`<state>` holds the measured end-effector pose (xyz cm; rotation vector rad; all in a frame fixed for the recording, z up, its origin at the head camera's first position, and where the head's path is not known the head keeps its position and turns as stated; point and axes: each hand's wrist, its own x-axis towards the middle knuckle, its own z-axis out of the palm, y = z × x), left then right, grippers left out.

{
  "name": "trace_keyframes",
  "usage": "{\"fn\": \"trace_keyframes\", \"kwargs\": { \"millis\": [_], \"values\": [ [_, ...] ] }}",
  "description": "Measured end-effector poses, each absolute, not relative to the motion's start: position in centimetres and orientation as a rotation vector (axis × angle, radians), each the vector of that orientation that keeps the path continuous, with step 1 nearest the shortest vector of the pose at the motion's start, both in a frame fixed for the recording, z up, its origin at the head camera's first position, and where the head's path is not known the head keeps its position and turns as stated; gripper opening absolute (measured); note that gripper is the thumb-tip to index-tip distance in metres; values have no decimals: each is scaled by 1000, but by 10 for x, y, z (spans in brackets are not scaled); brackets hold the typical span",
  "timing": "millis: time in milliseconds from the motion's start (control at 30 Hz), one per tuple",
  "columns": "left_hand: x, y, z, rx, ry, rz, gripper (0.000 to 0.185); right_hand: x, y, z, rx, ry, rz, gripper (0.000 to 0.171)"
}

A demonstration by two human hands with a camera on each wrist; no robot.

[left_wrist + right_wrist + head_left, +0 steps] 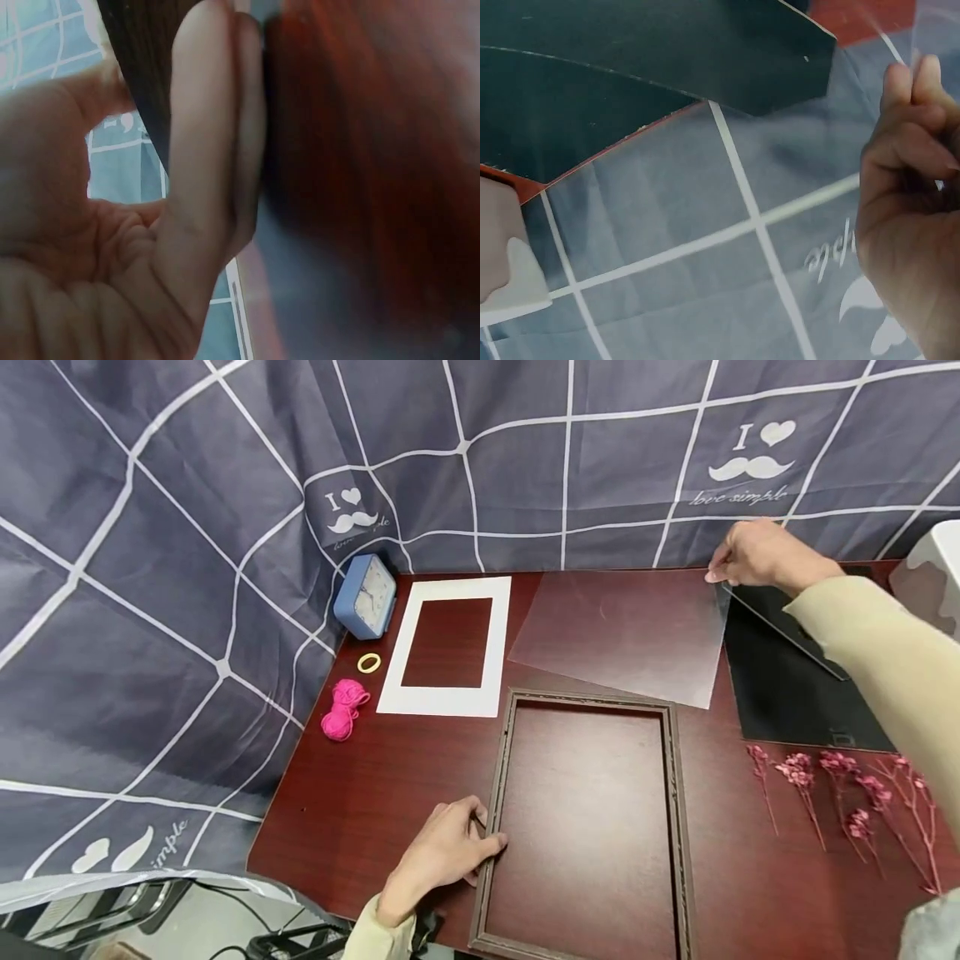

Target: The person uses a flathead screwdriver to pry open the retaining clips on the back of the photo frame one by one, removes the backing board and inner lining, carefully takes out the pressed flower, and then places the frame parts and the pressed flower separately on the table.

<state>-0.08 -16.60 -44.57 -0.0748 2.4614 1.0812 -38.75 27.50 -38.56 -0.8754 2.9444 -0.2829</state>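
Observation:
An empty dark brown picture frame (677,827) lies flat on the dark red table (360,793) in the head view. My left hand (483,837) holds its left rail near the bottom corner, thumb on top and fingers along the outer side. In the left wrist view the fingers (214,150) lie beside the dark rail (142,67). A clear plastic sheet (622,635) rests behind the frame. My right hand (718,572) pinches its far right corner, slightly lifted. The right wrist view shows the same pinching hand (911,79).
A white mat board (450,703), a blue clock (366,597), a yellow ring (368,662) and pink yarn (341,710) lie at the left. A black backing board (787,693) (630,67) and dried pink flowers (840,785) lie at the right. Checked grey cloth (187,527) walls the table.

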Motion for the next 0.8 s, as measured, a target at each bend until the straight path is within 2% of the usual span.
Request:
{"fn": "trace_keyframes", "kwargs": {
  "millis": [333, 633, 800],
  "values": [
    [1, -152, -447, 10, 2717, 971, 32, -395, 257, -418, -731, 2923, -341, 18],
    [-5, -146, -440, 71, 2810, 862, 36, -391, 241, -429, -652, 2952, -389, 9],
    [-8, -143, -439, 45, 2759, 842, 35, -395, 241, -437, -595, 2938, -366, 16]
  ]
}}
